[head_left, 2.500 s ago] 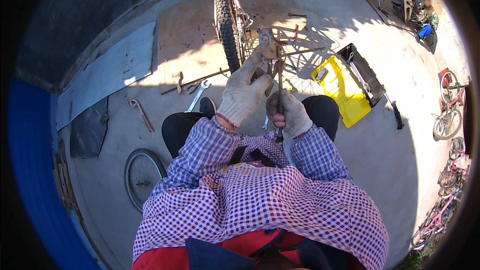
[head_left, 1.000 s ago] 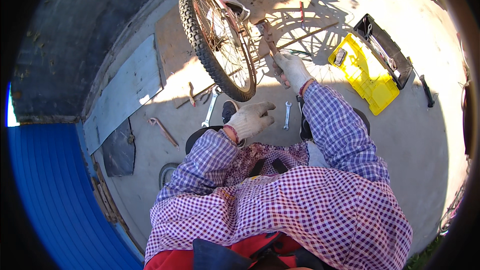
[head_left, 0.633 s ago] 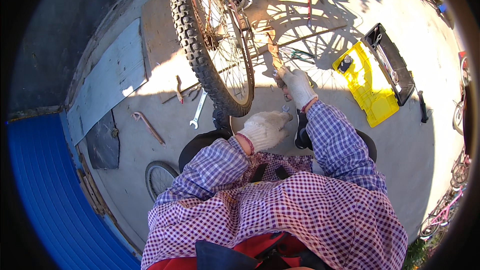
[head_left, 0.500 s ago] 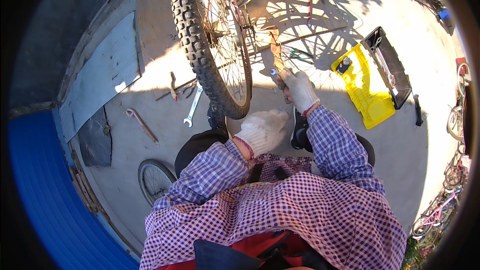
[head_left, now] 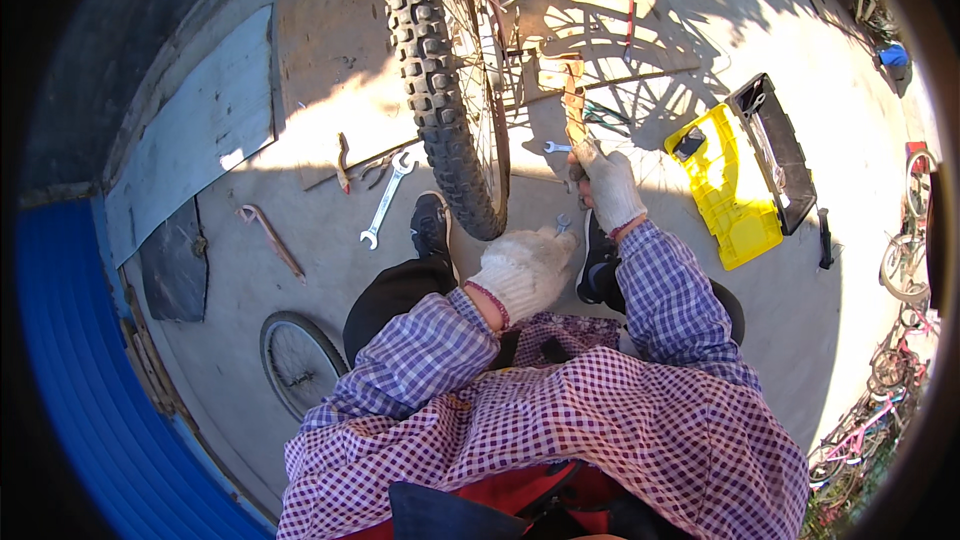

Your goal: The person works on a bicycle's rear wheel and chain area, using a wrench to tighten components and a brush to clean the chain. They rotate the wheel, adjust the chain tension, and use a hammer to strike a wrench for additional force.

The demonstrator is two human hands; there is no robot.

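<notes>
My right hand (head_left: pixel 611 186), in a white knit glove, is closed around a long, rusty-brown tool (head_left: pixel 575 110) with a crosswise, hammer-like head pointing away from me. Beside its fingers shows the open end of a silver wrench (head_left: pixel 557 147); whether the hand grips it too is unclear. My gloved left hand (head_left: pixel 521 268) is lower and to the left, its fingers curled and partly hidden. A small wrench end (head_left: pixel 563 223) appears at its fingertips. Just beyond that hand stands a bicycle wheel with a knobbly black tyre (head_left: pixel 440 110), apart from the fingers.
A large open-ended wrench (head_left: pixel 388 200), pliers (head_left: pixel 343 162) and a curved bar (head_left: pixel 272 243) lie left on the concrete. A small wheel (head_left: pixel 300 360) is lower left. An opened yellow-and-black toolbox (head_left: pixel 735 195) lies right. A red-handled tool (head_left: pixel 630 30) is farther off.
My view has shifted slightly, and the bicycle wheel appears farther right. The brown tool's head has moved a little right. The small wrench end by my left fingertips shows more clearly.
</notes>
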